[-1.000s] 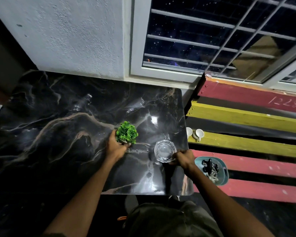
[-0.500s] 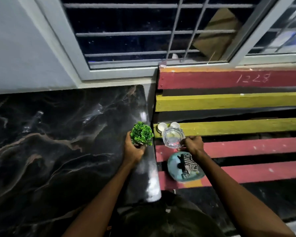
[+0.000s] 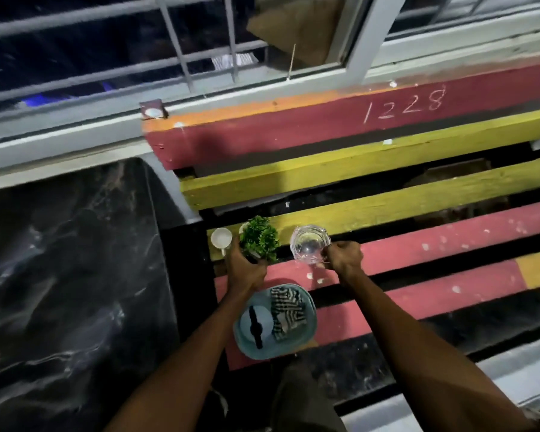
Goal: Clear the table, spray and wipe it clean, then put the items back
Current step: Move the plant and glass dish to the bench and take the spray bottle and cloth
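Note:
My left hand (image 3: 245, 269) grips a small green potted plant (image 3: 260, 239) over the near end of the red and yellow slatted bench (image 3: 418, 251). My right hand (image 3: 343, 258) pinches the rim of a clear glass ashtray (image 3: 309, 244) above the same slats, just right of the plant. The black marble table (image 3: 69, 291) lies to the left, its top bare in view.
A white cup (image 3: 221, 239) sits on a yellow slat left of the plant; a second cup is mostly hidden behind the leaves. A light blue tray (image 3: 309, 319) holding a dark object and a striped cloth rests on the bench's near red slat. A barred window runs behind.
Both hands have carried the plant and the ashtray rightward, off the marble table and out over the bench slats. My view has swung right with them.

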Demonstrator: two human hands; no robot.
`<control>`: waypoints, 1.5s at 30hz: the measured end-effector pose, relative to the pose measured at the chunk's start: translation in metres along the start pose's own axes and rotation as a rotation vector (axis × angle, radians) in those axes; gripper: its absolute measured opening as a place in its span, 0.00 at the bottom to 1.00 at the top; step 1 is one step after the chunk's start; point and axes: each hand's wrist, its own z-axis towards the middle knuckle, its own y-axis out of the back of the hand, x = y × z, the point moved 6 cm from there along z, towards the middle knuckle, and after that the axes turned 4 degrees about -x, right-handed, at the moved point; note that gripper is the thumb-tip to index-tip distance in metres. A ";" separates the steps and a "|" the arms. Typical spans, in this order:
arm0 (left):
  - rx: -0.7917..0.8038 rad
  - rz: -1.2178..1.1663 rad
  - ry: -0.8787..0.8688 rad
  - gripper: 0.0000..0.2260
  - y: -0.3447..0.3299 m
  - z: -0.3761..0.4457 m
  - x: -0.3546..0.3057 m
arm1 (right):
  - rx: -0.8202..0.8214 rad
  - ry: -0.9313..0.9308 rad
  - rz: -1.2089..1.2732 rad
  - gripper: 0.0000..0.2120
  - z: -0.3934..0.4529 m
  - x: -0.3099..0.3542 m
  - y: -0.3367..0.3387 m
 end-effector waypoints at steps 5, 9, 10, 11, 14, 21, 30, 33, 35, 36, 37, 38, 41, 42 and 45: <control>-0.018 -0.009 0.058 0.26 -0.062 0.035 0.022 | 0.001 -0.055 -0.064 0.06 0.061 -0.021 -0.015; -0.014 0.009 0.080 0.23 -0.103 0.060 0.034 | -0.004 -0.040 -0.134 0.09 0.104 -0.030 -0.034; -0.012 0.000 0.096 0.24 -0.114 0.066 0.041 | -0.019 -0.044 -0.144 0.11 0.111 -0.027 -0.039; -0.018 -0.007 0.097 0.26 -0.121 0.071 0.046 | -0.019 -0.042 -0.158 0.12 0.121 -0.029 -0.044; -0.042 0.016 0.050 0.28 -0.138 0.078 0.055 | -0.005 -0.044 -0.146 0.14 0.149 -0.033 -0.059; -0.081 0.006 0.107 0.30 -0.171 0.099 0.088 | -0.015 -0.015 -0.106 0.03 0.185 -0.024 -0.084; -0.134 -0.026 0.044 0.26 -0.187 0.108 0.110 | -0.044 0.152 -0.267 0.04 0.197 -0.010 -0.088; -0.122 -0.040 0.040 0.28 -0.186 0.108 0.117 | -0.051 0.180 -0.288 0.04 0.196 -0.013 -0.089; -0.111 -0.052 0.044 0.27 -0.184 0.107 0.117 | -0.056 0.188 -0.297 0.06 0.196 -0.014 -0.089; -0.113 -0.056 0.043 0.26 -0.183 0.105 0.115 | -0.059 0.201 -0.312 0.06 0.196 -0.014 -0.089; -0.115 -0.058 0.029 0.26 -0.181 0.102 0.112 | -0.059 0.214 -0.328 0.06 0.195 -0.014 -0.090; -0.116 -0.055 0.015 0.27 -0.179 0.100 0.110 | -0.058 0.226 -0.344 0.07 0.195 -0.015 -0.091; -0.111 0.009 -0.030 0.26 -0.176 0.101 0.117 | -0.058 0.259 -0.351 0.07 0.192 -0.015 -0.093; -0.096 0.025 -0.029 0.26 -0.176 0.103 0.121 | -0.060 0.263 -0.350 0.08 0.191 -0.015 -0.093; -0.068 0.068 -0.012 0.30 -0.172 0.104 0.129 | -0.058 0.254 -0.360 0.12 0.182 -0.014 -0.093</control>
